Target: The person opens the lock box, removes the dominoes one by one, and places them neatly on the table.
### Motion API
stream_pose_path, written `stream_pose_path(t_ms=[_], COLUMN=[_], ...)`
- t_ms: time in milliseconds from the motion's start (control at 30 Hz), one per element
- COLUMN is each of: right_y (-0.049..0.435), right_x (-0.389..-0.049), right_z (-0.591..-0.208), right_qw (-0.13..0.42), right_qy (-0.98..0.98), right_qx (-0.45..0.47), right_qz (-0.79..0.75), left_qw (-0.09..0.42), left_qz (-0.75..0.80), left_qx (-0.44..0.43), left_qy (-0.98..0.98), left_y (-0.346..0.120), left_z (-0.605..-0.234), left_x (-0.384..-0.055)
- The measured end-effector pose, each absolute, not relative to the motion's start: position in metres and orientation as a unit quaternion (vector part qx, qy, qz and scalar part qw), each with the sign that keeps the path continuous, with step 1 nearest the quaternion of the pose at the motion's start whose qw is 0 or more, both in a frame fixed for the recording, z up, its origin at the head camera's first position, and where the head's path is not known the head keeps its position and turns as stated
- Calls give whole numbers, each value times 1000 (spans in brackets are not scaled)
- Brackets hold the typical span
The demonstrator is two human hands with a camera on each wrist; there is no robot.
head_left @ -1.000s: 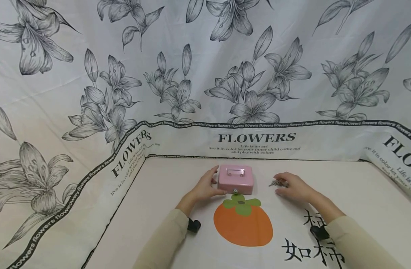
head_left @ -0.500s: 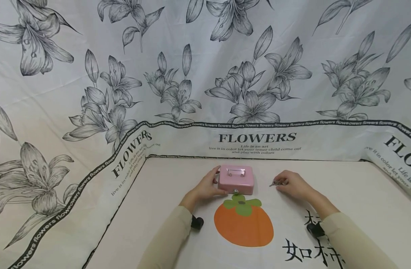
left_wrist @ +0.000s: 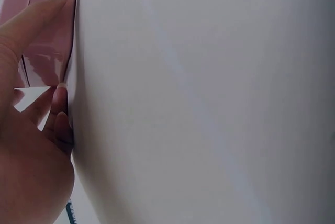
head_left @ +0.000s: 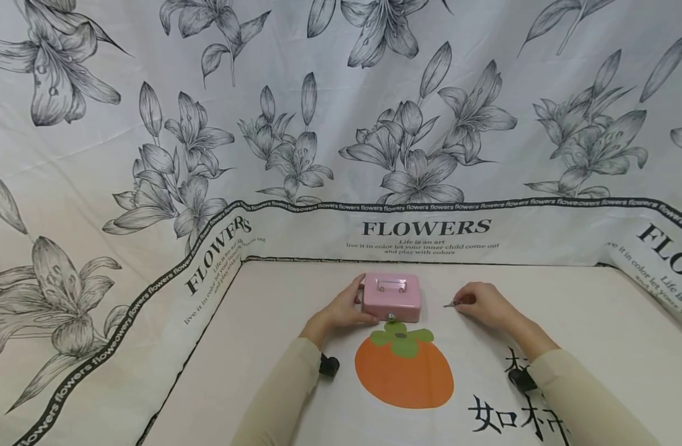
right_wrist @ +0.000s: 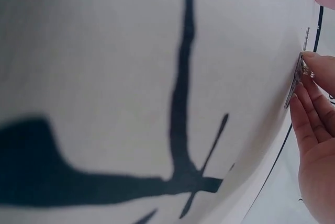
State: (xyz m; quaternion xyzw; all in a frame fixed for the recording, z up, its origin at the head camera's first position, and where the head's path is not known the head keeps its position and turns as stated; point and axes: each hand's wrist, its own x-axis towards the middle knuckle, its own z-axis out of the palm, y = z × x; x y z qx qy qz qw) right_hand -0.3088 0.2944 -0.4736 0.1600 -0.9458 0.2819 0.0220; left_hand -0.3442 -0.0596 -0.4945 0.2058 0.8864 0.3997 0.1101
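A small pink cash box [head_left: 399, 300] stands lid down on the table, its carrying handle [head_left: 391, 285] on top and a round silver lock [head_left: 391, 317] low on its front. My left hand [head_left: 339, 310] holds the box at its left end. In the left wrist view the thumb [left_wrist: 39, 14] lies along the pink front, while the other fingers reach to the end wall. To the right of the box, my right hand [head_left: 488, 305] pinches a small set of metal keys [right_wrist: 294, 82] between thumb and fingers. One key's blade points toward the box, apart from it.
A white cloth printed with an orange persimmon [head_left: 404, 375] and black characters [head_left: 494, 418] covers the table. Behind it hangs a flower-patterned curtain [head_left: 296, 232]. Black wrist cameras [head_left: 329, 365] sit at both sleeves.
The right fingers have shifted the keys in their grasp, so that one key now sticks out toward the box. My left hand and the box have hardly moved.
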Motion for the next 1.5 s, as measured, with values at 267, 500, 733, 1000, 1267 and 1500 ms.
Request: stream_pose_path(t_ms=[267, 500, 733, 1000, 1267, 1500], right_y=[294, 294, 292, 291, 290, 289], right_x=[-312, -314, -318, -318, -320, -320], right_z=[-472, -471, -472, -469, -470, -469], right_qw=[12, 13, 16, 18, 7, -2], right_qy=[-946, -946, -951, -950, -952, -951], right_qx=[166, 182, 202, 222, 219, 218], right_qz=[279, 267, 232, 217, 213, 220], left_qw=[111, 108, 109, 111, 113, 118], left_qz=[403, 406, 418, 415, 413, 415], left_qx=[217, 230, 230, 231, 235, 231], left_qy=[882, 878, 872, 873, 873, 872], left_y=[-59, -58, -58, -59, -60, -59], left_z=[-492, -488, -486, -485, -487, -489], left_x=[-344, -343, -343, -345, -346, -346])
